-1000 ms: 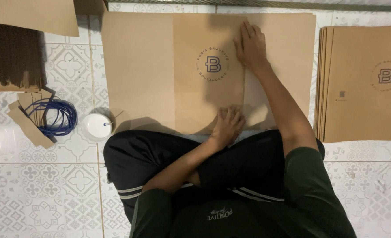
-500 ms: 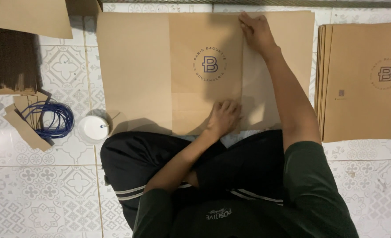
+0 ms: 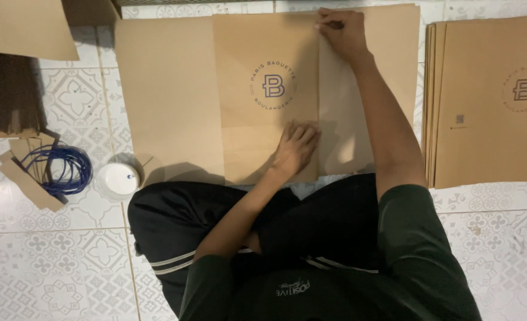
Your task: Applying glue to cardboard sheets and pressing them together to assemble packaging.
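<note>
Brown kraft-paper sheet (image 3: pixel 174 95) with a folded printed flap lies flat on the tiled floor (image 3: pixel 49 261), its crease running straight away from the person; right hand (image 3: pixel 342 31) pins the far end, left hand (image 3: pixel 296 148) presses flat-palmed at the near end, neither grasping anything.

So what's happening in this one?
A person sits cross-legged on a tiled floor with a large brown paper sheet spread out in front. One flap is folded over the middle. The left hand presses flat near the fold's near end, and the right hand presses at its far end. A stack of finished brown sheets lies to the right; a blue cord coil and a white round tub sit to the left.
</note>
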